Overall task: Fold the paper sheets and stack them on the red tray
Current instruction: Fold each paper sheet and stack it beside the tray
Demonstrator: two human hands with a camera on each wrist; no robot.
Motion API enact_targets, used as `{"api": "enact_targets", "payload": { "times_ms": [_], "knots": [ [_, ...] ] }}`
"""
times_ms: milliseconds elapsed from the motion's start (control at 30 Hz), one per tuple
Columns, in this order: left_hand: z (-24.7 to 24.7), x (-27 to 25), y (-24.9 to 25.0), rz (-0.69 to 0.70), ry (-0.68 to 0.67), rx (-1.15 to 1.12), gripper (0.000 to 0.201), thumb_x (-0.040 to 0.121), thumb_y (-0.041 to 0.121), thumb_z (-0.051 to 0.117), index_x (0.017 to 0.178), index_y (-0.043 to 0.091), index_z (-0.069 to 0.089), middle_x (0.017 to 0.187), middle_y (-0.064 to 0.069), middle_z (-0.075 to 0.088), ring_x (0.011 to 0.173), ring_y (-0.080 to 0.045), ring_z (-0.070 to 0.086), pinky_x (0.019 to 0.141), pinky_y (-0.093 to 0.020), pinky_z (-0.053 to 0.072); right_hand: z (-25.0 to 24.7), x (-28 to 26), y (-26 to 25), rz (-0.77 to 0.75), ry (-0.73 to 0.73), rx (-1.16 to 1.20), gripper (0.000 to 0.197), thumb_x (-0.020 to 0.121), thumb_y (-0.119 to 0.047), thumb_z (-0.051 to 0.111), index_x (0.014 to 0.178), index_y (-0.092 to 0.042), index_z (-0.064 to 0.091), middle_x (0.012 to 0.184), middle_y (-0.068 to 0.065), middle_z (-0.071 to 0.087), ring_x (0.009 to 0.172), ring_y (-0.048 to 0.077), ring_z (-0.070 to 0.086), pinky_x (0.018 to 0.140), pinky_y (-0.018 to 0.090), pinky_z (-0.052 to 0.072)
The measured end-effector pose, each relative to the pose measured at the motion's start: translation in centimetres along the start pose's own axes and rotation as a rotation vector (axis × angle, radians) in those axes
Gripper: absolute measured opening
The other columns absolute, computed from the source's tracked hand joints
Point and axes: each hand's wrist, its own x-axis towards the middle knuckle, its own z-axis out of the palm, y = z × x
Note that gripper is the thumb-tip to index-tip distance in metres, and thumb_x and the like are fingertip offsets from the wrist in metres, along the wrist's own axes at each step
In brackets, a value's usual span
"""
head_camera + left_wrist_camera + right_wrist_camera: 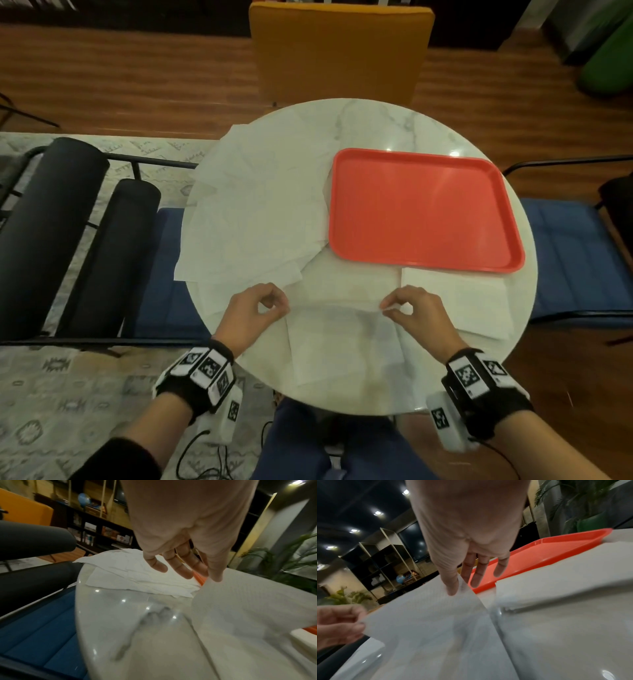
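Note:
A thin white paper sheet lies on the near part of the round marble table. My left hand pinches its left corner and my right hand pinches its right corner, both lifted a little off the table. In the left wrist view the sheet rises to my thumb. The right wrist view shows the sheet held between thumb and forefinger. The red tray sits empty beyond the sheet. A loose pile of sheets covers the table's left side. A folded sheet lies right of my right hand.
An orange chair stands beyond the table. Blue seats flank it left and right, and black padded rolls sit at the far left. The pile of sheets overhangs the table's left edge.

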Motion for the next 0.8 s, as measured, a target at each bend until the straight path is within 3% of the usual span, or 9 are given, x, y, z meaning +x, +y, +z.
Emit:
{"api": "enact_targets", "payload": {
  "times_ms": [167,300,367,433,500,567,700,800],
  "knots": [
    [1.5,-2.6,-0.3,0.177,-0.135,0.121,0.002,0.076,0.034,0.067,0.075,0.033,0.066,0.078,0.015,0.067,0.078,-0.006,0.060,0.074,-0.023,0.048,1.1,-2.7,2.6,-0.013,-0.026,-0.078,0.019,0.078,-0.014,0.072,0.076,-0.033,0.069,0.084,-0.024,0.061,0.087,0.011,0.056,0.086,0.040,0.041],
    [3.1,-3.3,-1.0,0.216,-0.271,0.241,0.014,0.073,0.043,0.060,0.082,0.034,0.066,0.074,0.018,0.065,0.072,0.003,0.057,0.075,-0.026,0.049,1.9,-3.4,4.2,-0.036,-0.058,-0.122,0.022,0.074,-0.008,0.074,0.074,-0.029,0.071,0.077,-0.026,0.056,0.078,0.009,0.056,0.080,0.036,0.046],
    [3.9,-3.4,-1.7,0.227,-0.340,0.346,0.020,0.072,0.045,0.058,0.087,0.034,0.066,0.076,0.018,0.064,0.073,0.005,0.055,0.079,-0.032,0.049,2.2,-3.6,4.6,-0.038,-0.092,-0.133,0.019,0.073,-0.005,0.073,0.075,-0.024,0.072,0.079,-0.020,0.060,0.079,0.010,0.059,0.080,0.030,0.047],
    [4.5,-3.5,-1.9,0.206,-0.393,0.444,0.027,0.072,0.052,0.060,0.093,0.036,0.064,0.084,0.019,0.062,0.077,0.005,0.050,0.084,-0.030,0.042,2.4,-3.8,4.9,-0.028,-0.123,-0.129,0.018,0.073,-0.002,0.070,0.076,-0.019,0.073,0.081,-0.013,0.061,0.078,0.009,0.059,0.078,0.014,0.043],
    [4.7,-3.4,-1.5,0.177,-0.376,0.480,0.039,0.072,0.064,0.055,0.099,0.038,0.062,0.089,0.020,0.059,0.083,0.003,0.048,0.085,-0.026,0.034,2.6,-3.9,4.9,-0.023,-0.136,-0.102,0.017,0.073,0.002,0.067,0.076,-0.014,0.072,0.081,-0.009,0.061,0.075,0.008,0.058,0.072,0.003,0.038],
    [4.8,-3.2,-0.7,0.157,-0.296,0.434,0.047,0.073,0.072,0.041,0.100,0.038,0.060,0.091,0.020,0.056,0.085,0.001,0.049,0.085,-0.025,0.033,2.9,-3.9,4.7,-0.023,-0.150,-0.091,0.015,0.076,0.003,0.066,0.078,-0.010,0.072,0.082,-0.006,0.061,0.074,0.009,0.057,0.070,0.001,0.037],
    [5.7,-2.4,-0.5,0.203,-0.151,0.448,0.048,0.085,0.058,0.028,0.110,0.031,0.060,0.105,0.015,0.056,0.094,-0.006,0.053,0.088,-0.030,0.040,3.2,-3.5,3.8,-0.006,-0.176,-0.083,0.019,0.079,0.005,0.061,0.085,-0.009,0.072,0.089,0.002,0.067,0.081,0.017,0.063,0.075,0.007,0.042],
    [6.6,-2.2,-0.8,0.201,-0.095,0.537,0.051,0.087,0.047,0.027,0.121,0.023,0.056,0.118,0.005,0.056,0.103,-0.015,0.057,0.089,-0.032,0.042,2.9,-3.1,3.1,-0.047,-0.119,-0.124,0.039,0.075,0.014,0.051,0.091,-0.016,0.071,0.097,-0.002,0.067,0.091,0.018,0.063,0.087,0.030,0.048]
  ]
}}
